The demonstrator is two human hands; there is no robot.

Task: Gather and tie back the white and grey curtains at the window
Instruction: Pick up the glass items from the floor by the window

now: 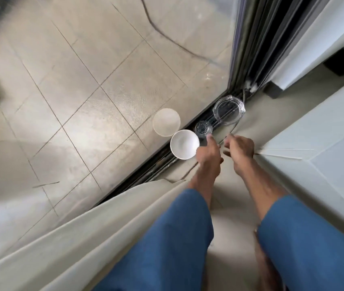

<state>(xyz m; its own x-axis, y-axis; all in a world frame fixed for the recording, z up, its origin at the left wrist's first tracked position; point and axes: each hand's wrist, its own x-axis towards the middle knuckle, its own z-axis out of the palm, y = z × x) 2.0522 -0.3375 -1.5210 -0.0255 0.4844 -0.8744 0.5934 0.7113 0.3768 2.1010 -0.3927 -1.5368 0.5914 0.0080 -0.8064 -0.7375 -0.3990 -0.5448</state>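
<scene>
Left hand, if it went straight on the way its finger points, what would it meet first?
Probably the small clear glass in the window track, right beyond the fingertip of the left hand, though depth is unclear.

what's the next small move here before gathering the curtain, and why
Probably close the left hand on the small clear patterned glass and lift it away: its fingertip is right by it, and it stands on the dark window track where the cream curtain would sweep.

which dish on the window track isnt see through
The white bowl, at the near end of the row; the small glass and the bigger dish beyond it are both clear.
</scene>
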